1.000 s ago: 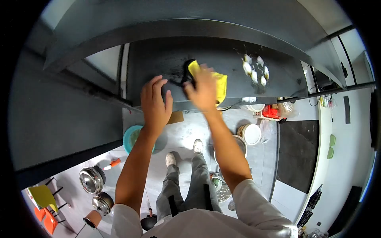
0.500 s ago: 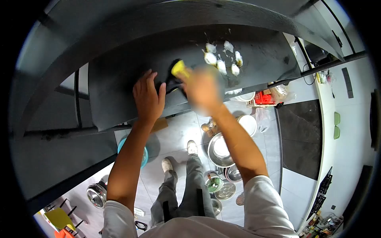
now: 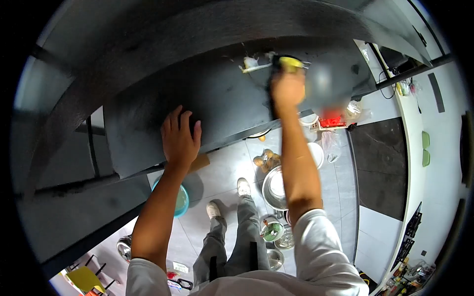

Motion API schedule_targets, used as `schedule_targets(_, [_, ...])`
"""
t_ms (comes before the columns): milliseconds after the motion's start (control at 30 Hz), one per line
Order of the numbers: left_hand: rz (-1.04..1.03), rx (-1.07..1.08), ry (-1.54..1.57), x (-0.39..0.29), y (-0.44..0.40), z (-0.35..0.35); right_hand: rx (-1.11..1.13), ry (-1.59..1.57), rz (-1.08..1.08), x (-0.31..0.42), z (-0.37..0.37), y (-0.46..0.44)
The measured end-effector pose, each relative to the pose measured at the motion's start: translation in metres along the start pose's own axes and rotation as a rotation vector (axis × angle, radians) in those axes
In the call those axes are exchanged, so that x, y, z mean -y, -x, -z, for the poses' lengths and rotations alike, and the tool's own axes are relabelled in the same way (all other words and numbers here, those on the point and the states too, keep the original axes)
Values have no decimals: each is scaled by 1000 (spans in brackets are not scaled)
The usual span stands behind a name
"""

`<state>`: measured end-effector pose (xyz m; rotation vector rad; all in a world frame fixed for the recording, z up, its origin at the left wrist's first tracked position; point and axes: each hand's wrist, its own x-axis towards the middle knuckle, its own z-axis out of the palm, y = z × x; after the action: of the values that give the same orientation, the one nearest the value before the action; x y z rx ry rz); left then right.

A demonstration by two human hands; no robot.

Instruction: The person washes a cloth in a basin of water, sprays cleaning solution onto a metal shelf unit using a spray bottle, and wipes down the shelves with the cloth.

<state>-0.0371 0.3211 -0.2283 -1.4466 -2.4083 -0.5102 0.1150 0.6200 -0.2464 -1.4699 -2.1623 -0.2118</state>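
Dark shelf [image 3: 217, 108] above a tiled floor [image 3: 217, 170], with white foam [image 3: 251, 63] smeared across it.
Head view: the right hand [image 3: 289, 91], blurred, grips a yellow-and-black cloth [image 3: 290, 63] on the shelf beside the foam; the left hand [image 3: 180, 140] rests there empty, fingers spread. Sweeping foam over the front edge could drip it onto the steel basin [image 3: 268, 190] below.

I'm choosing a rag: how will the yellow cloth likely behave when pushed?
The yellow cloth probably folds easily, appearing bunched under the right hand. It is likely light, as little shows beyond that hand. It may slip on the white smears nearby.
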Motion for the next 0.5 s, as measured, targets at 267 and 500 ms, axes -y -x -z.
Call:
schedule_targets(267, [-15,12,31,2,1,3,280,-659,600,86,75,92])
schedule_targets(500, [-46,-21,-1,1,1,4,61,-482,483,-69,71,47])
